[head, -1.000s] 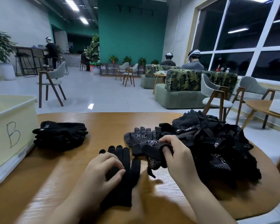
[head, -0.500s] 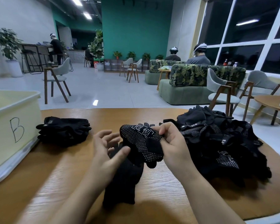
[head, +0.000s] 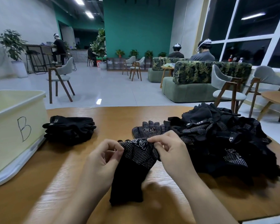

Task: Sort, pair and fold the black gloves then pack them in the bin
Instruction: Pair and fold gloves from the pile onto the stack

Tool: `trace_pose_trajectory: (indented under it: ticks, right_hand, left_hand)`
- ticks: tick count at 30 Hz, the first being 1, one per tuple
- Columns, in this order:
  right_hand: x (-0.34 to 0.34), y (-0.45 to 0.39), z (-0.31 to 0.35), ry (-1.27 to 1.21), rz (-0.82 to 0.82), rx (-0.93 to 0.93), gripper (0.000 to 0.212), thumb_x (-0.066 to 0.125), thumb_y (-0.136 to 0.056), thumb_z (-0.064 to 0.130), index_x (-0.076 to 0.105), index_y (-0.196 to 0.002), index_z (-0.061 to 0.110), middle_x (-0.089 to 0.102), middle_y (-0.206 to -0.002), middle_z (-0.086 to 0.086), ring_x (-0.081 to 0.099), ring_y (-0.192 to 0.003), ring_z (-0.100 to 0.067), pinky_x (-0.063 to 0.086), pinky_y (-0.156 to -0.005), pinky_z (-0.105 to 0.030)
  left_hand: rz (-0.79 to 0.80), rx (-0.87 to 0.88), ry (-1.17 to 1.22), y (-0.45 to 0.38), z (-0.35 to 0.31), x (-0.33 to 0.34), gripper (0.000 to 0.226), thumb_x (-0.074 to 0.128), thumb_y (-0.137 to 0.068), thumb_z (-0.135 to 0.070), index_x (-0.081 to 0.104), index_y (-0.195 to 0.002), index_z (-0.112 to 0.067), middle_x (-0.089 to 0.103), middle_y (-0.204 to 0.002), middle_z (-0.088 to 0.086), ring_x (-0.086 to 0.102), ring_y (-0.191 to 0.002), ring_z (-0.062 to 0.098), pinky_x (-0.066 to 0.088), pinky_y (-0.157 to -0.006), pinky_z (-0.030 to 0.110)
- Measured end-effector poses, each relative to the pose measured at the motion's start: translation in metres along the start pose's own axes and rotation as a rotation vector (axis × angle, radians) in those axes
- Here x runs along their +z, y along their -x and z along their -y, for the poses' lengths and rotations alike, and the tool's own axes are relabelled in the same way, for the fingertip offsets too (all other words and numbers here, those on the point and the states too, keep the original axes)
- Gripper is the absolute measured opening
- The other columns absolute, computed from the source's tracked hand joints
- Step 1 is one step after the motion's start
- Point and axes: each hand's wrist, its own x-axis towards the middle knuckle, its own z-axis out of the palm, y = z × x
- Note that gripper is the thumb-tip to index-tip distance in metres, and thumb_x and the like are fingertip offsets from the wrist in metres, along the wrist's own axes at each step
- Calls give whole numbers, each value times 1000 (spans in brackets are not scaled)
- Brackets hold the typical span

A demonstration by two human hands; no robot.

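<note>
Pairing underway: dotted glove now held up at centre between both hands, over a plain black glove that hangs or lies beneath it toward 6 o'clock. A second ago left hand lay flat on the plain glove on the tabletop while right hand was pulling the dotted one out of the pile; half a second ago left hand had lifted, fingers spread. Now left grip pinches the dotted glove's near-left edge, right grip pinches its top edge by the logo. Means: second glove picked and brought onto the first, so a pair is being lined up; fold likely next, not yet done. Cannot tell if the two gloves are squared.

Outward: another dotted glove flat at 12 o'clock, just beyond the hands. Unsorted pile at 2 to 3 o'clock, big, so much left. Folded stack at 10 o'clock, just beside bin marked B at 9 o'clock; stack not packed yet.
</note>
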Motion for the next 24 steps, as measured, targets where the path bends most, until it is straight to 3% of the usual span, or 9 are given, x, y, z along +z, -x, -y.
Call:
trace_pose_trajectory:
  ticks: [3, 4, 6, 8, 11, 14, 19, 21, 24]
  right_hand:
    - [5, 16, -2, 39, -92, -19, 39, 51, -87, 5, 68, -101, 37, 47, -92, 16, 49, -74, -10, 42, -72, -25]
    - [5, 22, 0, 39, -108, -43, 38, 48, -85, 8, 66, -100, 38, 48, -93, 18, 49, -74, -9, 40, -71, -22]
    - [4, 31, 4, 27, -79, -99, 31, 48, -83, 10, 64, -95, 34, 51, -91, 18, 51, -71, -6, 37, -65, -11]
    - [6, 37, 5, 77, 9, -176, 25, 50, -84, 12, 65, -91, 30, 55, -91, 17, 54, -76, -1, 38, -64, -8]
    - [9, 44, 0, 190, 241, -177, 30, 43, -84, 22, 60, -105, 34, 52, -107, 26, 53, -85, 4, 47, -73, -17]
    - [12, 48, -6, 256, 362, -120, 49, 40, -80, 17, 51, -122, 40, 38, -121, 39, 52, -90, 3, 48, -82, -23]
    - [18, 49, -5, 251, 293, -48, 56, 59, -83, 12, 47, -128, 42, 29, -131, 35, 45, -67, 13, 47, -78, -22]
    - [21, 48, -3, 269, 285, -45, 63, 63, -82, 13, 42, -132, 44, 23, -136, 34, 50, -80, 11, 47, -82, -24]
    - [25, 44, -3, 340, 276, -32, 64, 64, -83, 13, 41, -133, 45, 23, -140, 31, 54, -102, -6, 48, -81, -27]
  left_hand:
    - [10, -1, -131, 2, 10, 0, 41, 55, -90, 4, 68, -79, -33, 64, -70, 1, 56, -61, 14, 42, -55, 30]
    - [9, -7, -151, 2, 12, 0, 44, 55, -89, 5, 70, -81, -35, 68, -80, -4, 63, -73, 10, 49, -65, 29]
    - [15, -18, -183, 3, 12, 3, 52, 54, -88, 9, 74, -81, -38, 67, -98, -11, 62, -98, -3, 46, -85, 13]
    - [10, -2, -205, 3, 9, 6, 57, 52, -86, 14, 69, -88, -41, 63, -105, -21, 53, -101, -19, 36, -85, -1]
    - [13, 6, -142, 2, 9, 8, 54, 51, -87, 14, 67, -96, -36, 63, -109, -28, 57, -104, -10, 43, -91, 9]
    - [-26, -22, -43, 0, 9, 9, 47, 50, -88, 14, 68, -98, -28, 63, -114, -15, 62, -106, 7, 48, -94, 20]
    - [-76, -76, 77, -1, 9, 7, 43, 52, -88, 11, 65, -106, -26, 57, -126, -11, 67, -97, 14, 52, -92, 36]
    - [-109, -81, 135, 0, 8, 8, 43, 53, -87, 12, 66, -104, -26, 59, -121, -15, 64, -104, 14, 50, -95, 36]
    - [-128, -61, 188, 0, 4, 11, 43, 52, -86, 14, 66, -104, -23, 59, -122, -12, 59, -113, 7, 48, -95, 24]
